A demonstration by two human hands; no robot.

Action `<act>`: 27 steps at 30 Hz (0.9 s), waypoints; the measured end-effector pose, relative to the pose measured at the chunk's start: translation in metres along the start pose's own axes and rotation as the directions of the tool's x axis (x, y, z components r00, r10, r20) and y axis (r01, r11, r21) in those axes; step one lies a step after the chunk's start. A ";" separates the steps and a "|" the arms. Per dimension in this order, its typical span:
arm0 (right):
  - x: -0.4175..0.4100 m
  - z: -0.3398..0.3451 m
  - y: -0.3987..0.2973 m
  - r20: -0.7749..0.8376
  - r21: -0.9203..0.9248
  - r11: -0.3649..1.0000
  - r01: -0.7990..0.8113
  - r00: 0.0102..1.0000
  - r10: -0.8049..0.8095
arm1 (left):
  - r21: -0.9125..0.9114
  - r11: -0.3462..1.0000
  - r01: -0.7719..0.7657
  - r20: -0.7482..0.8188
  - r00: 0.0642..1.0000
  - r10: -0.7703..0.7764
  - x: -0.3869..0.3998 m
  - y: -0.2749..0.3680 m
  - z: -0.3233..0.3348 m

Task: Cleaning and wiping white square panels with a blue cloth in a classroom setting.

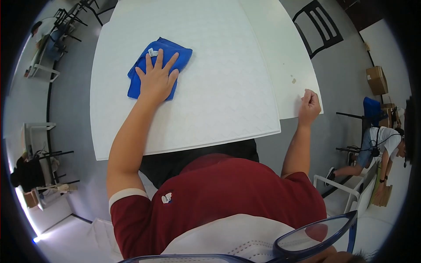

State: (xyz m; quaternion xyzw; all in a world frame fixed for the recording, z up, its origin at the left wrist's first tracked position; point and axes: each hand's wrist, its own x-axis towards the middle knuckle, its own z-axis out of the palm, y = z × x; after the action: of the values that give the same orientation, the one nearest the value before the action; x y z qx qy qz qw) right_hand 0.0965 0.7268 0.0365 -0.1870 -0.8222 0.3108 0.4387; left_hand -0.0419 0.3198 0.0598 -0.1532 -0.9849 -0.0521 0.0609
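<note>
My left hand [156, 82] lies palm down on a folded blue cloth [135, 86], fingers spread across it and grasping nothing. A small white tag [153, 52] shows on the cloth just beyond my fingertips. Beneath the cloth is a white sheet or mat [213, 82] with a faint quilted pattern, which covers most of the tabletop. My right hand [309, 105] is curled closed by the right front corner of the white table [292, 102]; nothing is visible in its fingers. Whether it touches the tabletop is hard to tell.
Brownish stains [293, 80] mark the table's right part. A black chair [320, 29] stands at its far right side. Cardboard boxes [377, 80] sit along the right wall. One person [383, 141] bends over a table at right; others are at the left edge.
</note>
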 end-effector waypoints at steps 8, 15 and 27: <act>-0.001 0.004 -0.010 -0.022 0.046 0.999 0.011 1.000 -0.010 | -0.083 0.995 0.056 0.077 0.996 -0.050 0.002 0.005 -0.009; 0.000 0.001 -0.008 -0.025 0.013 1.000 0.024 0.999 -0.024 | -0.248 0.963 -0.104 0.063 0.990 0.123 0.015 0.063 -0.010; -0.002 0.002 -0.010 -0.053 0.010 1.000 0.028 0.998 -0.027 | -0.073 0.961 -0.267 0.061 0.961 0.271 0.029 0.109 0.003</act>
State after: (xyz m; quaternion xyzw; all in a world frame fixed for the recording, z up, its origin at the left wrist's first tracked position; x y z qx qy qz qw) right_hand 0.0950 0.7172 0.0414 -0.1816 -0.8111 0.3042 0.4654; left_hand -0.0362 0.4320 0.0703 -0.2892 -0.9543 -0.0697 0.0276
